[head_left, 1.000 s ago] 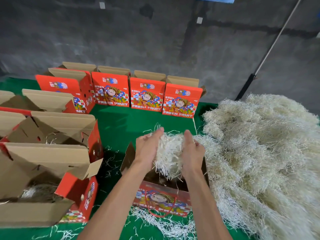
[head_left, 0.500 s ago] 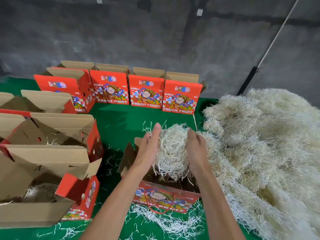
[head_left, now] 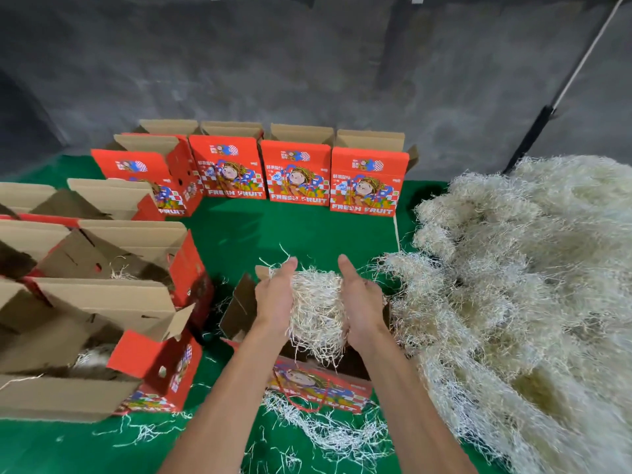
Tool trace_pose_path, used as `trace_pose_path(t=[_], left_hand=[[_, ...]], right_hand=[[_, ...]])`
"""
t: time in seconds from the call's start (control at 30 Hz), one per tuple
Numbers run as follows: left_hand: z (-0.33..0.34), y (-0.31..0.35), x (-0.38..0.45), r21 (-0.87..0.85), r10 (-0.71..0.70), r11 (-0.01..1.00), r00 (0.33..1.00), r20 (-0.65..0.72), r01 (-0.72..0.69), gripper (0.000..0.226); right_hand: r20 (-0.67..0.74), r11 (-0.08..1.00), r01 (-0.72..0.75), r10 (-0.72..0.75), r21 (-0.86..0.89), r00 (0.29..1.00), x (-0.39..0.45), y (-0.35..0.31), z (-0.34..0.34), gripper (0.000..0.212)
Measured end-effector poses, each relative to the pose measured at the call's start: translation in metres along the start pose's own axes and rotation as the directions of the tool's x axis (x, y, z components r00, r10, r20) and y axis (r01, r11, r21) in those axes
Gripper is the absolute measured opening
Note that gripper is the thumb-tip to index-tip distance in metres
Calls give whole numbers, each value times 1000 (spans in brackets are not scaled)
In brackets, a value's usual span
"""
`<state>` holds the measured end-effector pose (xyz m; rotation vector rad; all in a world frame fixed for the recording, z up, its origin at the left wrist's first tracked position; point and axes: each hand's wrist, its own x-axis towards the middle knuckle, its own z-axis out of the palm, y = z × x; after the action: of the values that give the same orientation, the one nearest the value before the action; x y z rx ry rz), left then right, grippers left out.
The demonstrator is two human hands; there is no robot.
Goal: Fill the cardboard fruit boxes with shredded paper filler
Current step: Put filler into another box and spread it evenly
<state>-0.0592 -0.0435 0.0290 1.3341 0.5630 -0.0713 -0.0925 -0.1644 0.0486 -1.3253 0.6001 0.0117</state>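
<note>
My left hand (head_left: 275,295) and right hand (head_left: 360,302) face each other and grip a clump of pale shredded paper (head_left: 316,302) between them, thumbs pointing up. The clump hangs over the open top of a red "Fresh Fruit" cardboard box (head_left: 318,388) that stands right in front of me, and its lower strands reach into the opening. The inside of this box is mostly hidden by my hands and the clump. A big heap of the same shredded paper (head_left: 530,285) lies on the right.
Several open red boxes (head_left: 297,172) line the back edge of the green table (head_left: 290,230). More open boxes (head_left: 102,254) crowd the left side, the nearest one (head_left: 85,336) with filler inside. Loose strands (head_left: 325,429) litter the table near me. A pole (head_left: 547,114) leans at the back right.
Both hands have stayed over the front box and squeezed the clump tighter. The clump now hangs lower, its strands dropping into the opening.
</note>
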Motion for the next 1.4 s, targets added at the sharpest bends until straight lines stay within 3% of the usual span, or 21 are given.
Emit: trace_pose_path(t=[0.03, 0.13, 0.23, 0.37, 0.5, 0.57, 0.67, 0.8, 0.87, 0.93, 1.13, 1.2, 1.27, 1.33, 1.4], left_hand=[[-3, -1, 2, 5, -16, 1000, 1000, -5, 16, 79], [-12, 1, 4, -5, -29, 1000, 999, -17, 29, 79], [-24, 9, 6, -78, -64, 995, 998, -22, 62, 73], [-35, 19, 16, -189, -112, 976, 994, 9, 112, 75], [-52, 35, 31, -275, -148, 952, 989, -28, 134, 56], [-59, 44, 38, -292, -147, 948, 988, -41, 129, 44], [-56, 56, 42, -239, -81, 969, 993, -88, 58, 23], [-78, 71, 53, -119, 87, 987, 979, -182, -110, 27], [-91, 72, 67, -82, 109, 988, 974, -201, -127, 55], [-92, 73, 71, -18, 126, 991, 972, -200, -132, 65], [-64, 63, 59, 13, -29, 999, 1000, 0, 29, 80], [-54, 58, 50, 78, -18, 997, 999, -28, 20, 75], [-45, 54, 40, 30, -80, 996, 997, 20, 79, 75], [-44, 51, 32, -76, -152, 981, 955, 254, 176, 86], [-45, 52, 16, -91, -153, 971, 867, 475, 221, 99]], right_hand=[[18, 1000, -5, 6, -8, 1000, -1, 1, 3, 51], [74, 1000, 1, -1, -7, 997, -6, 3, 5, 60], [52, 999, -21, 19, 31, 998, -9, 11, -2, 47], [25, 998, -20, 19, 51, 1000, -12, 12, 0, 48], [-20, 996, 22, -20, 81, 1000, -17, -4, 2, 44], [-41, 995, 57, -54, 87, 998, -18, -11, -2, 61], [-54, 994, 105, -102, 44, 993, -21, -23, -2, 60], [-56, 977, 167, -175, -132, 983, -22, -35, -17, 73], [-91, 979, 155, -168, -134, 982, -21, -40, -26, 80], [-89, 985, 135, -144, -108, 985, -20, -43, -31, 80], [-39, 986, 167, -167, -21, 985, -22, -44, -19, 84], [-37, 978, 207, -206, 17, 978, -24, -43, -5, 61], [-80, 942, 337, -335, 12, 939, -24, -40, 13, 44], [3, 866, 489, -491, -102, 871, -28, -33, 32, 49], [205, 814, 537, -500, -220, 841, -32, -24, 48, 47]])
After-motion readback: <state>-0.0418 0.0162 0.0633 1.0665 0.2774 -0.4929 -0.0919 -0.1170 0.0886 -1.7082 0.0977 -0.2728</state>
